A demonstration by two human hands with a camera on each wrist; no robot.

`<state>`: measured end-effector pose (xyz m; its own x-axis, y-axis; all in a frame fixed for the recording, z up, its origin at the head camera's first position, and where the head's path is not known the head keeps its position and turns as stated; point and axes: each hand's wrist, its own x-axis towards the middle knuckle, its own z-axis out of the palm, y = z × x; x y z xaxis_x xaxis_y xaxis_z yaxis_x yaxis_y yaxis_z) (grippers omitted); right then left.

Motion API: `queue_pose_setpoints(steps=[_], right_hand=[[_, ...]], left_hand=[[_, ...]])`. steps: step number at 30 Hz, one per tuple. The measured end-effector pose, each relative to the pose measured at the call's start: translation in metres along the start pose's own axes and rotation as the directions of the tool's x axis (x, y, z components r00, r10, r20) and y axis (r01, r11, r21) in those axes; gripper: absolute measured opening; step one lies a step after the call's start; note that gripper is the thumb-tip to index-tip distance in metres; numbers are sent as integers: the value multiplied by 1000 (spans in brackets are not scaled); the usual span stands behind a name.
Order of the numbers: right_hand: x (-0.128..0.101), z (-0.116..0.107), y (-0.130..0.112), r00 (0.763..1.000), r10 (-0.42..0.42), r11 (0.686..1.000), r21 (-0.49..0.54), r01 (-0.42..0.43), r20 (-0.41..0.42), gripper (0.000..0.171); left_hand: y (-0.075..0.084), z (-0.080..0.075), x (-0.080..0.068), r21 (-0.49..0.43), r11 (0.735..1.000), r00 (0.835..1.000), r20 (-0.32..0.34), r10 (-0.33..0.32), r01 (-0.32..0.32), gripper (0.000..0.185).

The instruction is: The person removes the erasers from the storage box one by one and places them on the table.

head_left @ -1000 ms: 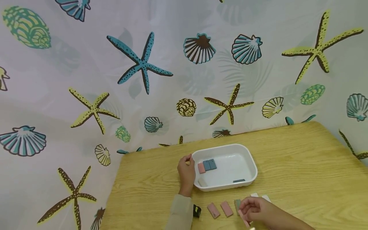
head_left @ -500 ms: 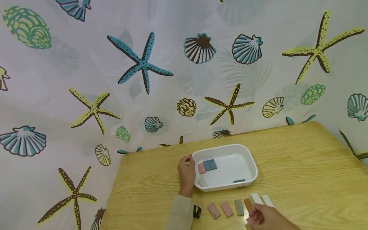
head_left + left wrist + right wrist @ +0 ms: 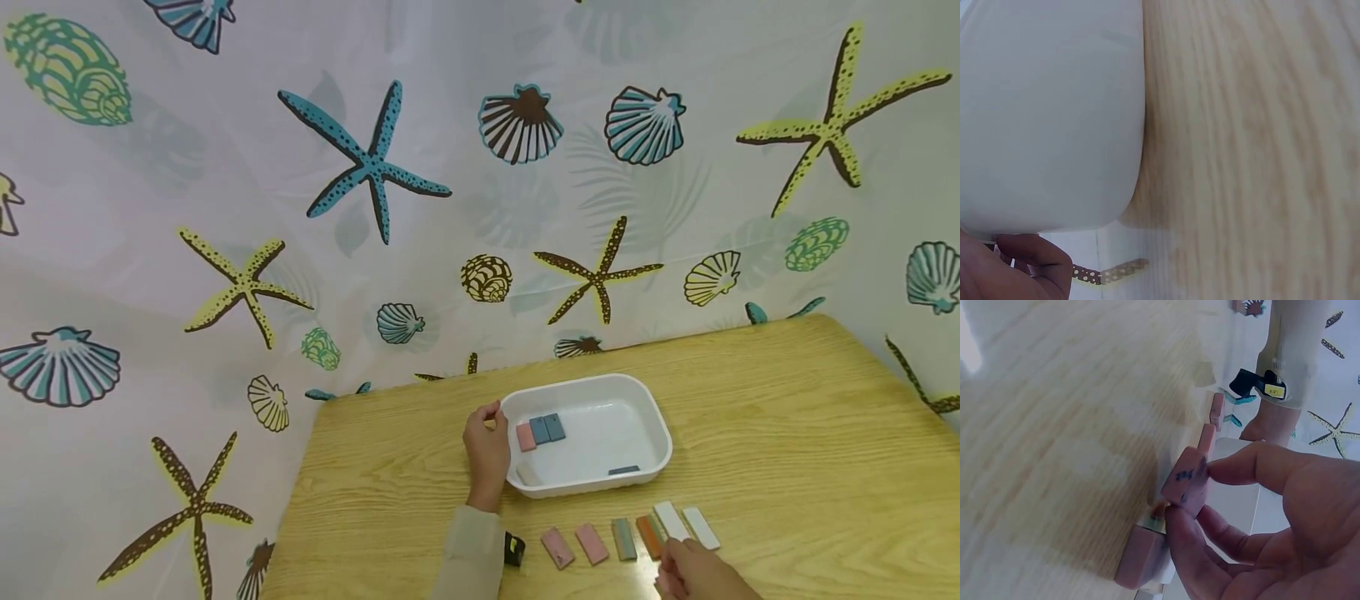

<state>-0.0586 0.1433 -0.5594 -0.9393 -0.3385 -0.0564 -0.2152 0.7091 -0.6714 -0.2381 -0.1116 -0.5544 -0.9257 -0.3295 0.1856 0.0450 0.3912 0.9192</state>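
Note:
My left hand (image 3: pixel 486 450) grips the left rim of a white tray (image 3: pixel 651 421); in the left wrist view a fingertip (image 3: pixel 1019 265) curls under the tray's wall (image 3: pixel 1047 112). Inside the tray lie a pink tile (image 3: pixel 526 437), two blue tiles (image 3: pixel 547 429), a white tile (image 3: pixel 527 475) and a blue tile on edge (image 3: pixel 623 471). My right hand (image 3: pixel 678 573) is at the bottom edge, near the row of tiles (image 3: pixel 623 538) on the table. In the right wrist view it pinches a pink tile (image 3: pixel 1186 478) between thumb and fingers.
The row on the wooden table (image 3: pixel 787 433) runs from two pink tiles (image 3: pixel 574 546) through a grey-green and an orange tile (image 3: pixel 648 536) to two white tiles (image 3: pixel 686 523). A seashell-print curtain (image 3: pixel 375 208) hangs right behind the table. A black wrist device (image 3: pixel 513 550) sits on my left sleeve.
My right hand has drawn back toward the bottom edge with the pink tile, uncovering the orange and white tiles. The left hand and tray have not moved.

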Motion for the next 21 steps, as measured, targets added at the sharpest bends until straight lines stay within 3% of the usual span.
queue_pose_setpoints(steps=[4, 7, 9, 15, 21], right_hand=[[1, 7, 2, 998, -33, 989, -145, 25, -53, 13], [2, 12, 4, 985, -145, 963, -239, 120, -91, 15], [1, 14, 5, 967, -228, 940, -286, 187, -117, 18], [0, 19, 8, 918, -350, 896, -352, 271, -184, 30], [2, 19, 13, 848, -511, 795, -454, 402, -145, 32]], left_hand=[[-1, 0, 0, 3, 1000, 1000, 8, -12, 12, 19], [-2, 0, 1, 2, 1000, 1000, 10, -12, 12, 19], [-3, 0, 1, 2, 1000, 1000, 12, -15, 15, 19], [-3, 0, 1, -6, 1000, 1000, 13, 0, 1, 19], [-6, 1, 2, -7, 998, 998, -14, 55, -55, 18]])
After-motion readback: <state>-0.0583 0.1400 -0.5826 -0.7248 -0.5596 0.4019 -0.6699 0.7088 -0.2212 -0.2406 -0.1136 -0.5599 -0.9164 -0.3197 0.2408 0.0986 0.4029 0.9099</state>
